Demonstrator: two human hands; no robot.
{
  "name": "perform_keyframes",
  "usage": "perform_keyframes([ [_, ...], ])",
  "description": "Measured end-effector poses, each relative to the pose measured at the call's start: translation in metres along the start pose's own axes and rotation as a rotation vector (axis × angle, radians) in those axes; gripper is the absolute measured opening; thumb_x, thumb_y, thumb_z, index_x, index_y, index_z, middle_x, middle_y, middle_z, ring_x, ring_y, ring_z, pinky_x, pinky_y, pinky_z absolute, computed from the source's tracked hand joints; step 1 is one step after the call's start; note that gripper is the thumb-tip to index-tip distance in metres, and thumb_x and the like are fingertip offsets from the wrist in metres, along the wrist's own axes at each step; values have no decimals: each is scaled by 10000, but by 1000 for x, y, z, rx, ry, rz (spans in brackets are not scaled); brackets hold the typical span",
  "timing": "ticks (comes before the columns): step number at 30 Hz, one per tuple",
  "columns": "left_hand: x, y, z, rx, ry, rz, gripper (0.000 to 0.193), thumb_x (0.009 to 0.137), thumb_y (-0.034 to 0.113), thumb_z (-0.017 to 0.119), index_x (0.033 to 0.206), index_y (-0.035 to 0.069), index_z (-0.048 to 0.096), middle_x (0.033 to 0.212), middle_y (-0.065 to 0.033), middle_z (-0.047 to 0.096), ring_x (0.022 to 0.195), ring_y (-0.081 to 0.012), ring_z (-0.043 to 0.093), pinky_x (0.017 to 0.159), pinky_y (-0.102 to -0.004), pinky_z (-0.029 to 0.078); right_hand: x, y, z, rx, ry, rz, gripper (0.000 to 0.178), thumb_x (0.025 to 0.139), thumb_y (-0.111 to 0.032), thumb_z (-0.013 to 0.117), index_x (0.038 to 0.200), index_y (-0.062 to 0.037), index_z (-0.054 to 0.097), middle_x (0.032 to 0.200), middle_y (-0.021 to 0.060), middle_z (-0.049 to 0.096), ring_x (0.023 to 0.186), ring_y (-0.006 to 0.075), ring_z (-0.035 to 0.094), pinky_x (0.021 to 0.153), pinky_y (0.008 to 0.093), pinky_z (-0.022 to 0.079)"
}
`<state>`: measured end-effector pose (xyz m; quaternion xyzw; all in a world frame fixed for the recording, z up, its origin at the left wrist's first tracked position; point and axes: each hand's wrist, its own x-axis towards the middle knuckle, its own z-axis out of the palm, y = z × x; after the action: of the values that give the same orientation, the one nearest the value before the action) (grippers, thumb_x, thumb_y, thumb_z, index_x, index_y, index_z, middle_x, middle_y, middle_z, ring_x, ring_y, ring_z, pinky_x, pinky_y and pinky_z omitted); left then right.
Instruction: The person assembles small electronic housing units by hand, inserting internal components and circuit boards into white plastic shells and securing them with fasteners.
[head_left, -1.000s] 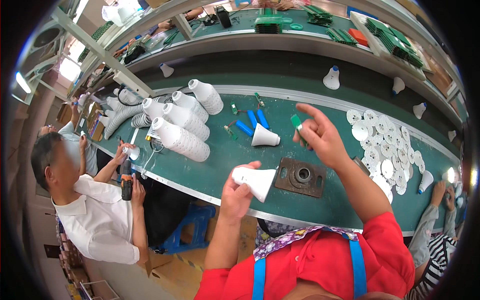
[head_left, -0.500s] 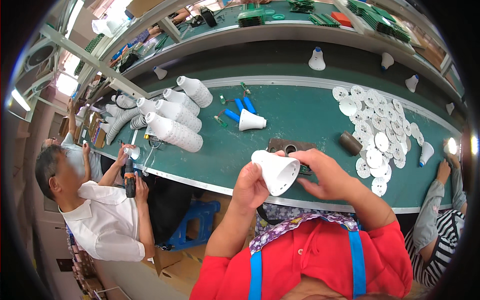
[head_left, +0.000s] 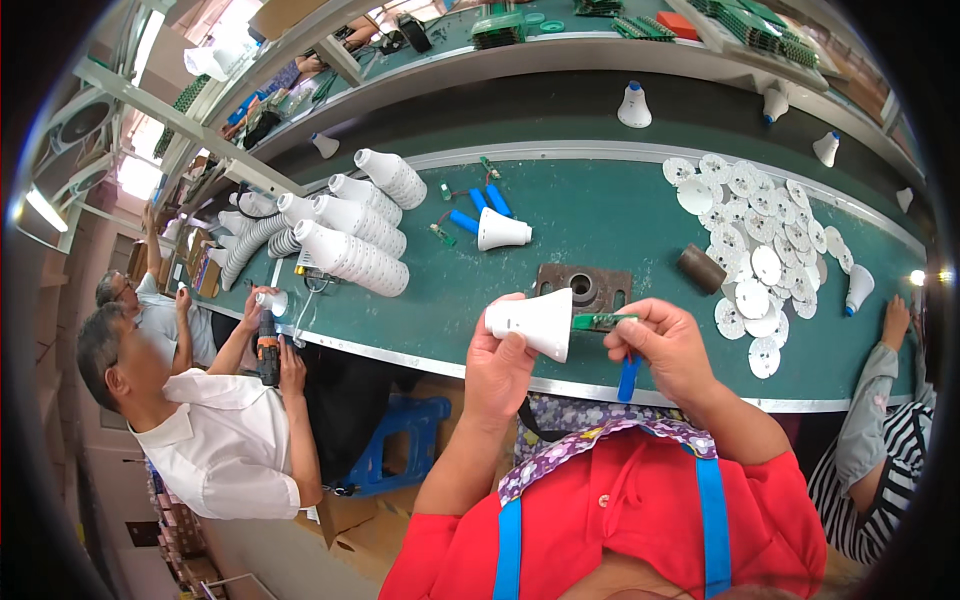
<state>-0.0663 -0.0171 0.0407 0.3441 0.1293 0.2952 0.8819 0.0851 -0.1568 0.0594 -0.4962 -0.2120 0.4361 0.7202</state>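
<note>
Left hand (head_left: 503, 375): curled partway, fingers and thumb around a white cone-shaped housing (head_left: 533, 322), gripping it.
White housing: held in the air over the near side of the green desk (head_left: 600, 210), tilted on its side, wide end toward the right.
Right hand (head_left: 668, 348): thumb and fingers pinched together on a green circuit board (head_left: 602, 322).
Circuit board: at the housing's wide end; whether its tip is inside, I cannot tell.
Blue cell (head_left: 628, 380): hangs just below the board.
Metal fixture (head_left: 614, 288): on the desk, just beyond the housing.
Brown cylinder (head_left: 702, 270): lies between the fixture and a spread of white discs (head_left: 765, 265).
Stacked white housings (head_left: 350, 245): on the desk, to the left.
Co-worker (head_left: 205, 430): at far left, holding a drill (head_left: 268, 350).
</note>
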Motion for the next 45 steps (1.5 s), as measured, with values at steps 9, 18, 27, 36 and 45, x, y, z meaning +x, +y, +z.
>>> perform_keyframes([
  [9, -6, -6, 10, 450, -34, 230, 541, 725, -32, 667, 1204, 38, 425, 1083, -85, 525, 1005, -165, 518, 882, -307, 428, -1, 10, 11, 62, -150, 306, 189, 816, -149, 606, 876, 29, 616, 701, 44, 574, 629, 107, 523, 581, 233, 431],
  [18, -11, -11, -1, 652, 32, 176, 515, 699, -2, 694, 1152, 32, 451, 1013, -44, 517, 936, -131, 530, 815, -259, 447, -6, 13, 7, 162, -221, 413, 246, 868, -187, 544, 926, 45, 606, 805, 75, 576, 703, 134, 522, 621, 271, 448],
  [27, -14, -12, -1, 717, -64, 174, 448, 701, 31, 712, 1095, 13, 501, 1035, -41, 480, 943, -127, 512, 802, -250, 442, -7, 9, 7, 176, -211, 475, 245, 859, -179, 555, 963, 38, 601, 837, 75, 581, 715, 124, 519, 621, 258, 435],
  [36, -13, -13, 0, 670, -73, 143, 455, 683, 27, 724, 1085, 18, 511, 1048, -46, 460, 954, -131, 502, 804, -245, 430, -10, 13, 2, 178, -220, 429, 239, 865, -169, 549, 960, 45, 600, 837, 68, 580, 708, 116, 511, 637, 237, 423],
  [45, -14, -16, 0, 672, -49, 141, 452, 670, 2, 723, 1071, 17, 514, 1047, -52, 458, 942, -134, 504, 794, -248, 433, -9, 13, 3, 60, -213, 413, 220, 871, -180, 543, 918, 20, 622, 785, 38, 579, 681, 89, 504, 621, 225, 419],
])
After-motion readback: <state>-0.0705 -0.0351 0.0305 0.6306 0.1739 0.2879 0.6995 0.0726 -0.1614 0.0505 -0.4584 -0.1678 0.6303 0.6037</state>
